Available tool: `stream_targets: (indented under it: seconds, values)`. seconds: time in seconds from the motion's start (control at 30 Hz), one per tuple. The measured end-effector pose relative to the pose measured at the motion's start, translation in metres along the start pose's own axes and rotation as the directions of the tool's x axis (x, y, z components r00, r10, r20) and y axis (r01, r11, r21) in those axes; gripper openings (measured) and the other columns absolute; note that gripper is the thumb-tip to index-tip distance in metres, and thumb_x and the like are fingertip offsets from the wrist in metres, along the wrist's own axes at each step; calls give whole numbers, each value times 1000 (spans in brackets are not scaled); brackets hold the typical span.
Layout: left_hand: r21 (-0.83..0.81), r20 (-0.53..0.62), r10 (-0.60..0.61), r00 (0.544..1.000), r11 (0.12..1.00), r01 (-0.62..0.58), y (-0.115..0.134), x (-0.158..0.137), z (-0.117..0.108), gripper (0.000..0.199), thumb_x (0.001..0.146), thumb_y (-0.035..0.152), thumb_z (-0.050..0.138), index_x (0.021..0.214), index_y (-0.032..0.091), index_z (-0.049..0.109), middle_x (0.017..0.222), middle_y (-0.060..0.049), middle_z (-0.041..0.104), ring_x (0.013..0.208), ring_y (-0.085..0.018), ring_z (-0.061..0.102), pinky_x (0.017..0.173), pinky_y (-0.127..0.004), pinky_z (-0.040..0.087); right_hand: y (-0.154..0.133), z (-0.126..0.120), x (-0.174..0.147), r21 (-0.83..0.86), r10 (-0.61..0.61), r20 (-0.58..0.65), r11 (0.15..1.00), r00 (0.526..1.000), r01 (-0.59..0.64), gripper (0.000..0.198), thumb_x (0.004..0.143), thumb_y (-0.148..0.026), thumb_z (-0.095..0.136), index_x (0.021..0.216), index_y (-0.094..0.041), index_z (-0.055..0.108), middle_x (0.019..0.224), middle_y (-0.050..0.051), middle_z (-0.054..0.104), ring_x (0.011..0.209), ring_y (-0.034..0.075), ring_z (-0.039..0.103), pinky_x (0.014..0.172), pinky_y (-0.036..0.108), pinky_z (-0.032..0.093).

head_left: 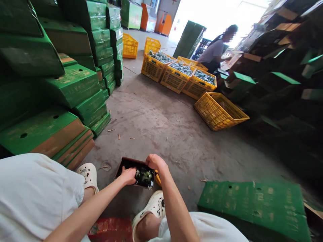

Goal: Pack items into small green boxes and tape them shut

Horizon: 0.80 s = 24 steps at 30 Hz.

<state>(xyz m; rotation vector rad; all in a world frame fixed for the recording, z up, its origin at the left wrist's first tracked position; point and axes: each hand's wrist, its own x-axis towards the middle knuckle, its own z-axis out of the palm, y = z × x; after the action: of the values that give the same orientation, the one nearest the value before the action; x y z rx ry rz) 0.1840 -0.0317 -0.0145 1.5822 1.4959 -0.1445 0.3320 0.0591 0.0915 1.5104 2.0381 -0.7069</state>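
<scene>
Between my feet a small open cardboard box [121, 164] sits low. A shiny dark plastic liner [151, 183] lines it, and green produce [145, 174] of unclear kind shows inside. My left hand [129, 175] reaches over the near side into the box, thumb and fingers apart on the dark liner. At the far right corner my right hand [156, 162] has its fingers curled closed by the rim; whether they pinch the liner or the cardboard is hidden. Something yellow [157, 178] shows partly behind my right forearm.
Green cartons [75, 84] are stacked high on the left. Another green carton [252, 205] lies at the front right. Yellow crates [176, 79] with small wrapped items stand ahead, near a tilted yellow crate [219, 111]. A person [214, 52] sits behind them. Red packaging [111, 230] lies below me.
</scene>
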Motion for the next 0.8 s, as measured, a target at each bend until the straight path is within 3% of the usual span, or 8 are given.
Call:
stream_targets:
  seconds: [0.1,0.17,0.23,0.37,0.5,0.57,0.7,0.8]
  values:
    - [14,28,14,1000,1000,-14,1,-2,-9,93,73,24,64,160,21,31,146,-17,63,140,-37,54,121,-62,26,-9,23,-1,-125,3,97,992,995,10,64,52,-11,92,114,-19,78,112,14,79,106,34,75,90,38,58]
    - [1,43,49,998,999,-49,-3,-4,-18,88,75,27,64,158,25,36,141,-11,67,135,-34,59,118,-55,36,-12,35,-2,-214,31,55,977,998,-19,71,51,-15,94,120,-17,76,118,18,77,110,36,73,92,41,58]
    - [-12,35,90,995,996,-90,-6,-6,-24,77,76,30,64,152,28,46,141,-7,68,135,-33,60,115,-50,41,-7,35,-2,-206,22,42,979,999,-13,64,56,-21,93,117,-18,77,118,17,77,109,34,73,90,38,58]
    - [-14,-40,128,991,992,-129,-1,-6,-19,64,80,35,66,143,28,56,146,-8,64,139,-37,54,115,-53,40,23,1,-5,51,-224,192,975,956,218,55,61,-29,89,114,-22,77,104,4,80,97,26,74,78,26,54]
    - [-9,17,225,974,974,-225,16,-5,4,49,86,31,62,134,31,64,138,-4,70,132,-30,61,111,-42,46,38,-22,-10,358,-417,188,872,889,334,53,69,-25,81,121,-22,72,99,-3,78,88,18,70,70,19,49]
    - [-3,59,216,975,976,-216,24,-6,14,43,91,35,57,132,29,67,134,-7,72,128,-31,64,107,-41,50,34,-18,-9,321,-386,207,895,899,310,52,68,-26,81,119,-22,72,98,-2,78,88,18,71,69,20,49]
    - [35,-5,138,990,990,-138,28,-15,15,52,94,44,51,139,21,63,148,-17,59,132,-37,60,110,-49,48,23,-2,-3,15,-166,122,986,979,165,56,56,-21,88,111,-24,76,106,3,79,102,25,73,79,23,53]
    - [132,-95,104,990,987,-91,21,-27,6,52,97,45,43,137,21,64,147,-19,59,138,-37,53,113,-53,43,19,7,3,56,-57,158,997,986,49,56,56,-21,88,110,-24,76,98,4,81,93,26,77,77,26,57]
